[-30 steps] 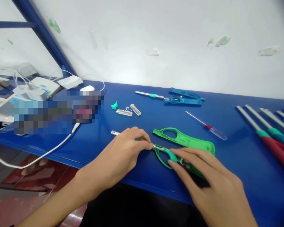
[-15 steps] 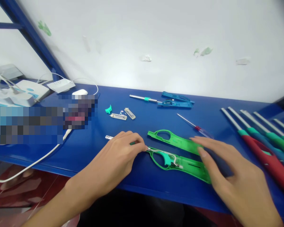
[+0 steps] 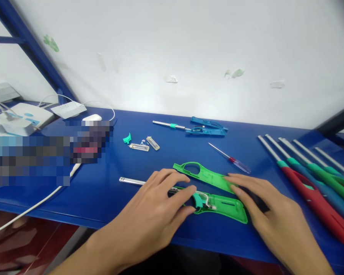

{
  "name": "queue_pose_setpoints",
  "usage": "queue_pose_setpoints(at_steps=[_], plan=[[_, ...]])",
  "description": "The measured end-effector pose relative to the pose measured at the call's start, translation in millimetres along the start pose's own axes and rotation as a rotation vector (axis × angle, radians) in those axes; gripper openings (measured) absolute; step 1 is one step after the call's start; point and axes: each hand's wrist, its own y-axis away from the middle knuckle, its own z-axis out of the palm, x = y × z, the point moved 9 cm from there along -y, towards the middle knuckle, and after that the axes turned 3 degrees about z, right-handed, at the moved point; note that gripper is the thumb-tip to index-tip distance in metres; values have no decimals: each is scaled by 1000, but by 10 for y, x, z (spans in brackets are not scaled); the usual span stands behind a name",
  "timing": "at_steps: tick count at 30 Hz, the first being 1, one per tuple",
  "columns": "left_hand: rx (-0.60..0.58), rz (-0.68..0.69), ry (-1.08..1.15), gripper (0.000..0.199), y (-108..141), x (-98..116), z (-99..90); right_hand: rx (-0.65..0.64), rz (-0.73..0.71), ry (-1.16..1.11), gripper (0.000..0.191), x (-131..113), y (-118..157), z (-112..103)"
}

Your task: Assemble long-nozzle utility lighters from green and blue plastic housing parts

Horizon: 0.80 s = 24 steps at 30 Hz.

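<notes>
left hand (image 3: pixel 157 214) at near green half (image 3: pixel 229 210), right hand (image 3: pixel 272 206) at far green half (image 3: pixel 212 178)

the left hand arches over the loop end of the near green half, its thumb and forefinger spread apart just beside a teal trigger (image 3: pixel 199 200); whether they press on anything cannot be told. the near green half lies inside up on the blue tabletop (image 3: pixel 103 206), a white tube (image 3: pixel 208 199) curving past the trigger. a silver barrel (image 3: pixel 132 181) juts out to the left from behind the left hand, which hides its other end. the right hand pinches the broad end of the far green half between thumb and fingers. that piece, also inside up, lies just behind the near one.

at the right rests a row of lighters, a red lighter (image 3: pixel 318 202) nearest. behind the green halves lies a screwdriver (image 3: pixel 238 164) with a clear handle; to the left, two clear canisters (image 3: pixel 139 147) lie near a teal piece (image 3: pixel 127 138). farther back, two blue casing halves (image 3: pixel 208 131) lie beside a silver rod (image 3: pixel 163 124) with a teal collar. a white wall (image 3: pixel 160 46) rises behind.
</notes>
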Motion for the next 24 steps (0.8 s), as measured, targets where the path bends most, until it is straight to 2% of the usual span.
queue_pose_setpoints(at_steps=[7, 18, 24], plan=[[-41, -5, 36, 28, -55, 22, 175, 76, 129, -38, 31, 99, 10, -88], [-28, 47, 7, 25, -85, 82, 177, 87, 145, -17, 27, 100, 23, -105], [-57, 64, -45, 27, -88, 110, 196, 155, 311, -12, 40, 195, 73, -200]])
